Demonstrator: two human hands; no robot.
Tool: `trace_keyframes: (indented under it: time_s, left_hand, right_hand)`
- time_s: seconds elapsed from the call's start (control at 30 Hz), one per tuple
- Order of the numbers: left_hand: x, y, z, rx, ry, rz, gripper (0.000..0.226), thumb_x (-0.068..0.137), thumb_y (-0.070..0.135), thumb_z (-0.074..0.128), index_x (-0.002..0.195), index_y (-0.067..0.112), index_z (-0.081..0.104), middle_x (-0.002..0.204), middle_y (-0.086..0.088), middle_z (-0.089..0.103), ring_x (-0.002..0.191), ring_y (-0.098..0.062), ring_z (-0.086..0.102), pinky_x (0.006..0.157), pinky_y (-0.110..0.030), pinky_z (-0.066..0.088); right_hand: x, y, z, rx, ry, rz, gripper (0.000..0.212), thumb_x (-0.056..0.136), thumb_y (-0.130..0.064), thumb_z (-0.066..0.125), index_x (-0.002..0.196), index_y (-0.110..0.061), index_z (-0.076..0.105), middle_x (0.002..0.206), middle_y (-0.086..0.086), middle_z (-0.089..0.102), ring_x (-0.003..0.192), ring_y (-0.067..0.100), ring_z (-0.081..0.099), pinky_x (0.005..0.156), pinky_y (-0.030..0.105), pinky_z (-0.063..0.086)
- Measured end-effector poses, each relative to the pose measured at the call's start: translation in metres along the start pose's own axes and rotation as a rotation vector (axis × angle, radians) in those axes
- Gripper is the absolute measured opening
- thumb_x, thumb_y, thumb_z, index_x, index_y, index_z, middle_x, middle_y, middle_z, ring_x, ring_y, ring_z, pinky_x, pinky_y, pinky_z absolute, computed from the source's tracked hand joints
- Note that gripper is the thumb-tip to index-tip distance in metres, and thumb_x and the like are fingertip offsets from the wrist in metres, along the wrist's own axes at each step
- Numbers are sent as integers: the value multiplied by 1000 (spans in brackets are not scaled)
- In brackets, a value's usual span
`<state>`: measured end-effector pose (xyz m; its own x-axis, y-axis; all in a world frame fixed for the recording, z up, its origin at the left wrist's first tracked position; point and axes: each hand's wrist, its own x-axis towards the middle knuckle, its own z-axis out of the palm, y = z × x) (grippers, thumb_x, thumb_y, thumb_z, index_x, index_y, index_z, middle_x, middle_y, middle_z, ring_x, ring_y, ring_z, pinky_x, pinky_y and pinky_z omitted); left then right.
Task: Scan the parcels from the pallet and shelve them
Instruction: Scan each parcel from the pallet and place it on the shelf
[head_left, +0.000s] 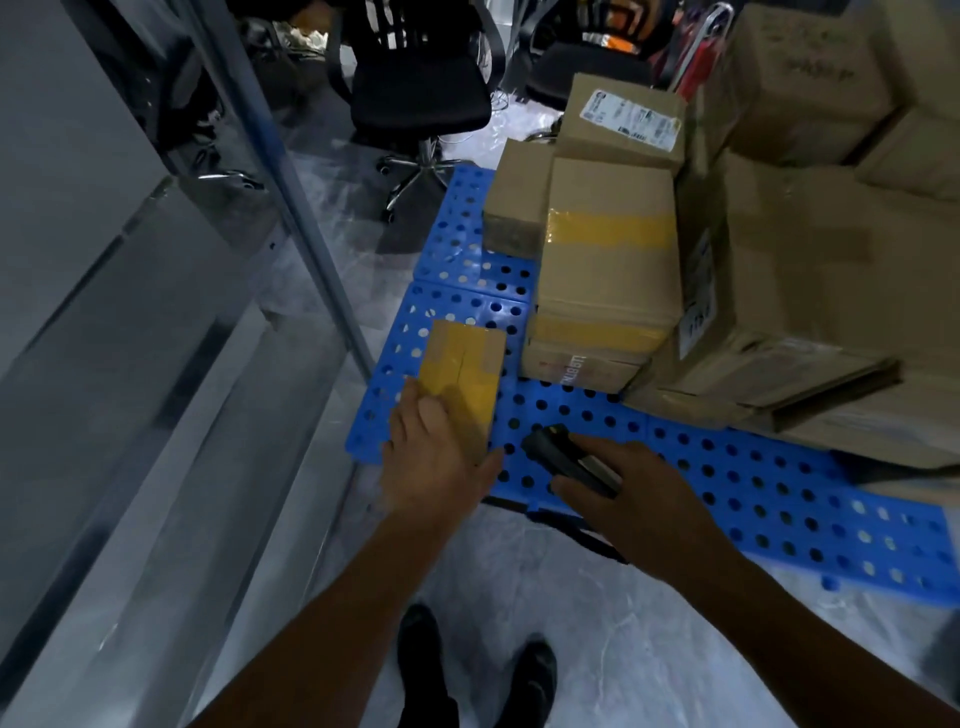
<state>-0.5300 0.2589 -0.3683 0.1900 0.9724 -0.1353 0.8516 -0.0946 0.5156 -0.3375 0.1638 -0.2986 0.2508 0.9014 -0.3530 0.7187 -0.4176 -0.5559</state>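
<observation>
step: scan | our left hand lies over near end of small parcel at pallet corner, grip unclear | right hand clamps scanner | next, we reckon: expose label, aim scanner

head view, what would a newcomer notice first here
The bright blue pallet, full of holes, fills the middle and right, with a stack of brown boxes on its far side. At its near left corner the left hand grips a parcel sealed with yellow tape. Just to the right, the right hand holds a dark scanner over the pallet.
</observation>
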Motion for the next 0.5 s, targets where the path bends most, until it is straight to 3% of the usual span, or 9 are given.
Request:
trace_keyframes:
  time_s: [0.07,0.13,0.2,0.27,0.37,0.43,0.5]
  left_hand:
    - [3,-2,1,-173,47,-58,83,78,52,78,138,13,35,156,-11,34,143,-32,36,108,-52,44]
    - [5,-11,-1,-549,24,-169,66,85,44,74,135,24,35,136,0,50,125,-22,55,89,-39,56]
    - [5,-22,-3,-740,2,-184,53,95,37,67,137,25,37,125,5,59,113,-18,64,75,-24,56]
    - [6,-37,-5,-706,46,-101,43,101,31,59,140,25,41,125,6,62,112,-15,66,76,-20,56]
    - [12,-55,-2,-678,6,45,48,103,29,58,148,25,42,137,4,56,118,-9,63,90,-32,60]
    - [13,-65,1,-703,-80,117,56,98,42,64,148,28,43,142,14,49,122,-1,59,93,-30,59]
    - [14,-73,3,-694,-120,175,79,83,60,74,149,31,41,149,24,35,127,9,51,92,-19,56]
  right_hand:
    - [5,-7,0,-9,16,-14,57,87,-58,64,140,-42,52,99,-5,56,78,7,58,64,23,44]
    - [8,-15,-3,-3,43,-32,55,86,-56,66,137,-41,54,95,-7,54,75,7,56,60,22,43]
    - [11,-20,-5,-23,60,-40,56,86,-56,67,138,-42,53,94,-7,51,74,7,56,59,23,44]
    - [13,-25,-6,-60,49,-50,58,86,-57,66,140,-42,51,95,-10,49,76,7,56,64,26,50]
    - [16,-33,-12,-198,22,-90,63,86,-59,65,144,-41,47,98,-11,46,86,10,53,75,31,51]
    - [20,-43,-19,-363,-31,-135,64,87,-62,61,145,-40,45,102,-8,48,92,12,51,73,30,47]
    - [24,-54,-29,-542,-91,-160,66,87,-67,56,146,-40,41,107,-8,49,96,12,50,73,30,44]
